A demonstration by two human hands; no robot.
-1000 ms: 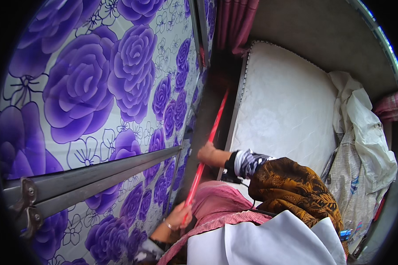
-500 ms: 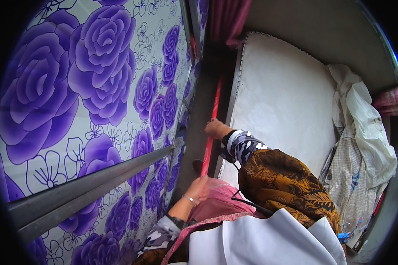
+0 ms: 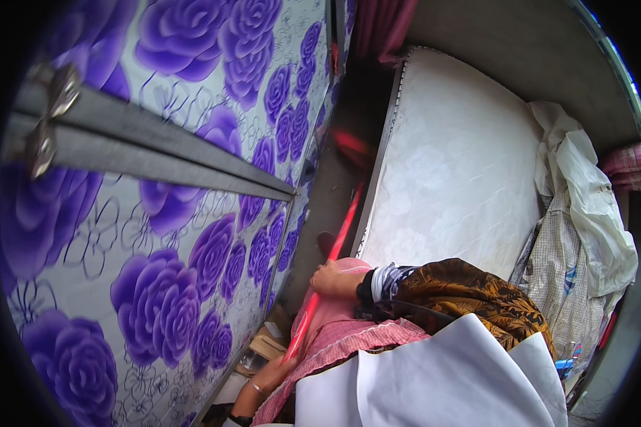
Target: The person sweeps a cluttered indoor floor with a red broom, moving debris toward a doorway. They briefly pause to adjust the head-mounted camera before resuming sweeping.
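Note:
My right hand [image 3: 336, 280] is wrapped round the middle of a long red pole [image 3: 347, 226]. Closer to me, my left hand [image 3: 269, 376] grips the pole's near end, beside the pink checked cloth [image 3: 363, 329] over my legs. The pole slants away between the flowered panels and the pale board. At its far end, down in the narrow dark gap, a red part [image 3: 352, 144] is smeared by motion, so its kind is unclear. Patterned brown cloth covers my right forearm [image 3: 470, 292].
Panels with purple roses [image 3: 157, 309] and grey metal rails [image 3: 171, 160] close off the left side. A big whitish padded board [image 3: 456, 171] stands to the right, with crumpled plastic sheets [image 3: 584, 213] against it. Small items [image 3: 267, 345] lie low beside my left hand.
Both hands and the red pole have come back toward me. The red part at its far end now shows. The rose panels and rails have shifted in view.

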